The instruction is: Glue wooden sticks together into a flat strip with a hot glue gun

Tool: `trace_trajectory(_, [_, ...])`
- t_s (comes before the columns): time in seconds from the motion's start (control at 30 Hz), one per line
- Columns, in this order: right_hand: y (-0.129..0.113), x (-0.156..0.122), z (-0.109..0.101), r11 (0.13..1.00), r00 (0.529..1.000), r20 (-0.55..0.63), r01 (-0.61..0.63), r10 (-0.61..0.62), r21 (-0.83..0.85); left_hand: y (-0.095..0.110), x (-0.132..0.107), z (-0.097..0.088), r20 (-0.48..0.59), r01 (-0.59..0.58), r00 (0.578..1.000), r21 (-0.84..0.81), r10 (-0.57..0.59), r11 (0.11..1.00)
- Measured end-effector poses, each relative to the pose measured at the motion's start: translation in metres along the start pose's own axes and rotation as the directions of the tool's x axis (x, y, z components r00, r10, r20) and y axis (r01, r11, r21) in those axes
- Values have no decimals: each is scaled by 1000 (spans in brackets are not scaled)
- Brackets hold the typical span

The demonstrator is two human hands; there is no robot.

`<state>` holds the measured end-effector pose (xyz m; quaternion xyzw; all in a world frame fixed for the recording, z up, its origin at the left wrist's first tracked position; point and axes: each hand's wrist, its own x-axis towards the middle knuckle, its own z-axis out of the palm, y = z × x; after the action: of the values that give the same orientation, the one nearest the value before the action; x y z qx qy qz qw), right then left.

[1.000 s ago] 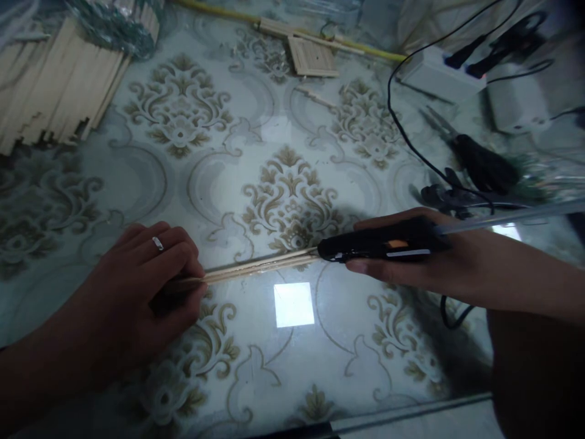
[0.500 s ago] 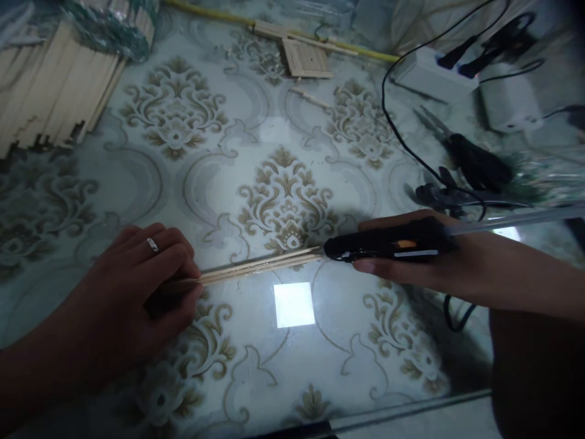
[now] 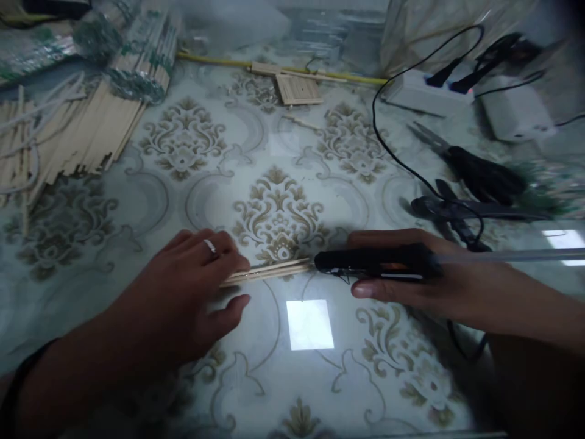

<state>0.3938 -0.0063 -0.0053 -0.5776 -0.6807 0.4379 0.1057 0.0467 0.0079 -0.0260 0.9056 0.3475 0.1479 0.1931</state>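
Note:
My left hand (image 3: 192, 292), a ring on one finger, lies over the left part of a few thin wooden sticks (image 3: 274, 268). Its thumb is spread away from the fingers, which rest on the sticks and hide their left ends. Shiny glue shows along the sticks. In my right hand (image 3: 411, 292) is a black hot glue gun (image 3: 379, 262), with a clear glue stick (image 3: 512, 255) reaching out of its back. The gun's nozzle is at the right ends of the sticks; whether it touches them I cannot tell.
Loose wooden sticks (image 3: 91, 134) and plastic-wrapped bundles (image 3: 141, 67) lie at the back left. A small stick panel (image 3: 299, 89) sits at the back. To the right are pliers (image 3: 479, 167), another dark tool (image 3: 484, 210), a white power strip (image 3: 425, 94) and a black cable (image 3: 381, 122).
My left hand has slid to the right along the sticks, and its thumb has come away from them. The glue gun stays near their right ends. The view has tilted up a little.

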Motion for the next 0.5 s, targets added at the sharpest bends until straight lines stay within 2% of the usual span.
trace_trajectory(0.07, [-1,0,1,998,998,49,31,-34,63,10,14,7,-28,4,1000,35,-3,999])
trace_trajectory(0.2, [-1,0,3,993,996,52,67,-73,102,22,30,15,-37,3,999,38,-2,999])
trace_trajectory(0.33, [-5,1,5,988,994,-5,113,-113,107,22,33,18,-74,-8,997,5,8,1000])
trace_trajectory(0.5, [-14,1,7,994,995,12,97,-98,60,23,34,20,-78,-22,997,-29,19,999])
